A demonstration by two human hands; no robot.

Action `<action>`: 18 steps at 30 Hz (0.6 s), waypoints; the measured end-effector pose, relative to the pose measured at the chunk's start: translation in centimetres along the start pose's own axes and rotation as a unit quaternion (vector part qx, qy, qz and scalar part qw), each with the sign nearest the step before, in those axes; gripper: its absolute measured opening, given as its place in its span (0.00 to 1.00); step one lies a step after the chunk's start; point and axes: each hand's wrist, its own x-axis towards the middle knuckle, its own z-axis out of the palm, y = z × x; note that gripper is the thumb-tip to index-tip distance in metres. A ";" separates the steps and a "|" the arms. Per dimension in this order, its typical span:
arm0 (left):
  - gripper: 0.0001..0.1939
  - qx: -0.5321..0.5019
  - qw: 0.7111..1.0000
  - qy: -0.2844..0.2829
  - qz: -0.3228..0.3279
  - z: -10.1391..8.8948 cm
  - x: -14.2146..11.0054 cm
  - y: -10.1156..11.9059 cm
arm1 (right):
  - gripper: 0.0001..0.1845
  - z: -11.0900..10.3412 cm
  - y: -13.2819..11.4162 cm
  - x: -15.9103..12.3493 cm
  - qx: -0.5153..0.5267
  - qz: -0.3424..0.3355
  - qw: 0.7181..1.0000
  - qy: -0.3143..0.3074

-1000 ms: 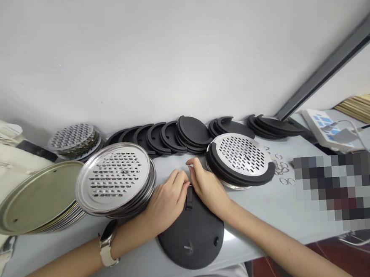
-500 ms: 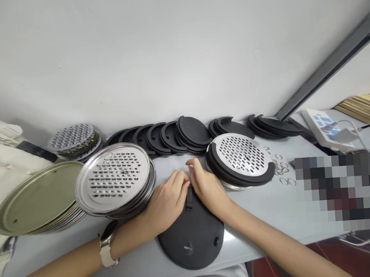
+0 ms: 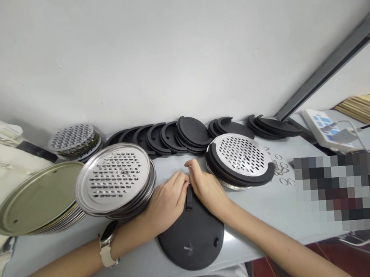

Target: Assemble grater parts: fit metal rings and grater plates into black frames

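A black round disc [image 3: 191, 235] lies flat at the near table edge, with a black tab [image 3: 188, 199] standing up at its far rim. My left hand [image 3: 167, 201] and my right hand [image 3: 207, 187] meet over that tab, fingers pinched together on a small metal ring that barely shows between the fingertips. A watch sits on my left wrist [image 3: 107, 244]. A stack of perforated metal discs [image 3: 116, 177] is just left of my left hand. A perforated disc in a black rubber ring [image 3: 240, 160] tops a stack just right of my right hand.
Olive metal lids [image 3: 37, 201] are stacked at far left, more perforated discs [image 3: 72, 138] behind them. Black rubber rings [image 3: 172, 135] line the wall. Loose metal rings [image 3: 282, 169] lie to the right, by a blurred patch. A white device [image 3: 325, 128] sits at far right.
Both hands stay pinched at the tab; the fingertips shift slightly closer together. Nothing else has moved.
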 end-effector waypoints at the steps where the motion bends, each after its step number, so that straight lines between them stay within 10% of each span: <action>1: 0.09 0.001 1.000 -0.002 0.000 0.0 0.0 0.0 | 0.12 0.0 0.0 0.0 0.000 -0.001 1.000 -0.001; 18: 0.09 0.002 1.000 -0.004 -0.003 -0.3 0.0 0.1 | 0.12 0.1 0.0 0.0 -0.002 -0.011 1.000 -0.001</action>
